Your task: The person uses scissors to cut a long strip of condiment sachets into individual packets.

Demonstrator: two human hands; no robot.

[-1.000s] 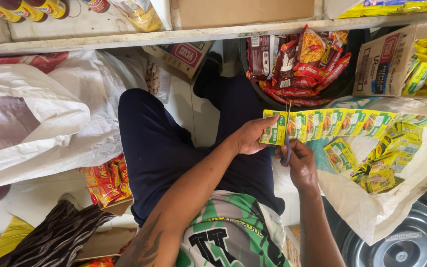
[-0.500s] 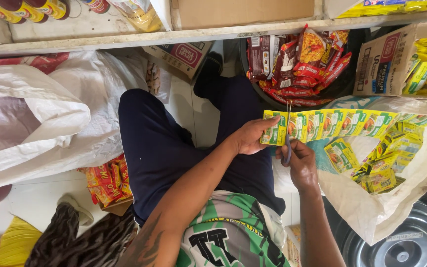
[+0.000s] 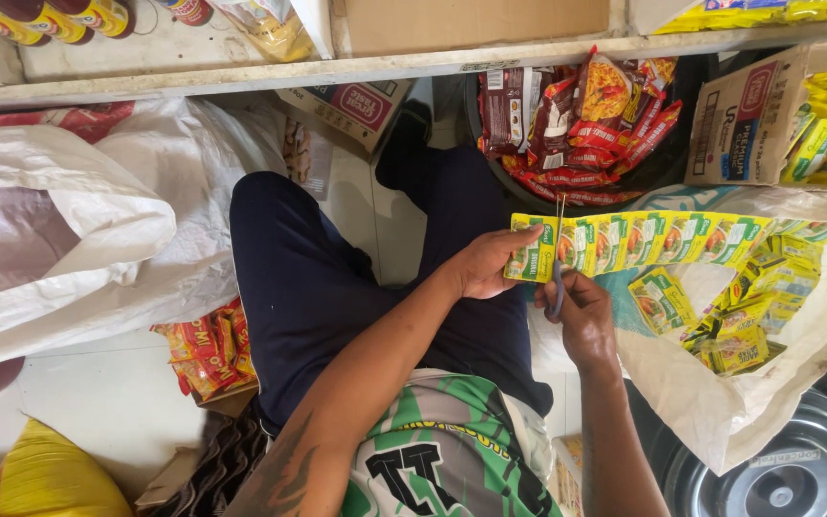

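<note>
Barely any change since a second ago: both hands in the same pose on the strip, only a dark ribbed thing at bottom left slid lower in the frame. Left hand (image 3: 485, 263) pinched shut on the end packet of a long strip of yellow and green sachets (image 3: 643, 239), thumb on top, fingers folded under. Right hand (image 3: 581, 311) just below and beside the left, closed around the blue handles of a pair of scissors (image 3: 557, 258). Blades pointing straight up from that hand, set across the strip at the seam after the first packet; too thin to tell how far apart the blades stand. Rest of the strip running level away to the right of both hands, out over a white sack (image 3: 768, 402). Loose cut sachets (image 3: 734, 321) heaped in that sack, right of the right hand. Beneath both hands, dark blue trousers (image 3: 308, 287) of crossed legs. Beyond the hands, a dark tub of red noodle packets (image 3: 586, 115). Further right, a cardboard box (image 3: 744, 120) with more yellow packets. Far left of the left hand, a large white bag (image 3: 59, 230) and a small pile of red and yellow packets (image 3: 208, 349) on the floor.
</note>
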